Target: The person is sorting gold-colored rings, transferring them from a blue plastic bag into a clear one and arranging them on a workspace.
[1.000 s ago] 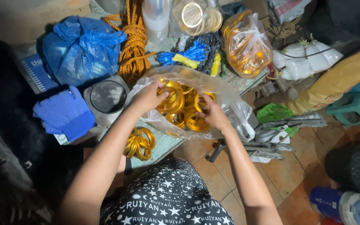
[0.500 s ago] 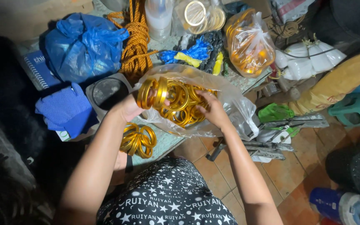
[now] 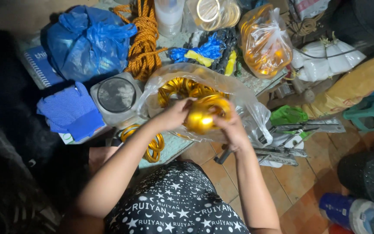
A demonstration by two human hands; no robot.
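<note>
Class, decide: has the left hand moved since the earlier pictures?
Yes. The left hand has swung right, away from the round grey lid, meeting the right hand on the gold rings.

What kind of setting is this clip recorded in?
Probably a small home workshop or packing corner: a cluttered low table on a tiled floor, clear plastic bags of gold bangles, coiled orange rope, and metal tools lying about.

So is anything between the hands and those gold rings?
No. The left hand and right hand both touch the bunch of gold rings directly, just above the open clear plastic bag. Nothing visible sits between them.
</note>
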